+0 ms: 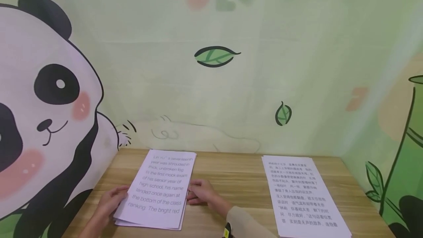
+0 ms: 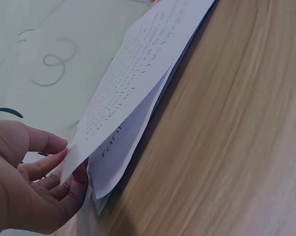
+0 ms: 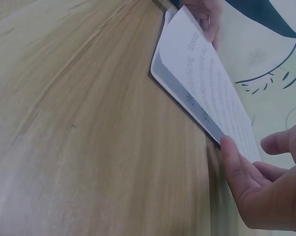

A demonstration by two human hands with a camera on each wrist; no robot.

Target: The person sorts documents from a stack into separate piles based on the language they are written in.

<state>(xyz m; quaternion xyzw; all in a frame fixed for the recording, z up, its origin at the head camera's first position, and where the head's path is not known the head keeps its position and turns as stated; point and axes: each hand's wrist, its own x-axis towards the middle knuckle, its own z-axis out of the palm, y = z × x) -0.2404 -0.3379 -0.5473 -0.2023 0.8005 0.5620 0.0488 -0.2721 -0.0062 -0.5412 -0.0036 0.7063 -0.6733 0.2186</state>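
Note:
A stack of white paper sheets printed in large English text [image 1: 162,186] lies on the left part of the wooden table. At its left edge, my left hand [image 1: 110,202] pinches the top sheet [image 2: 130,83] near a lower corner. That sheet is lifted there, and a second printed sheet [image 2: 119,150] shows beneath it. My right hand [image 1: 205,194] is at the stack's right edge, its fingertips [image 3: 228,142] right against the paper side. In the right wrist view the right thumb [image 3: 275,142] stands apart from the fingers, above the sheets.
A second stack of sheets with Chinese text [image 1: 300,197] lies on the right side of the wooden table [image 1: 231,172]. Behind the table hangs a pale green backdrop [image 1: 158,76] with a printed panda [image 1: 49,127], leaves and bamboo.

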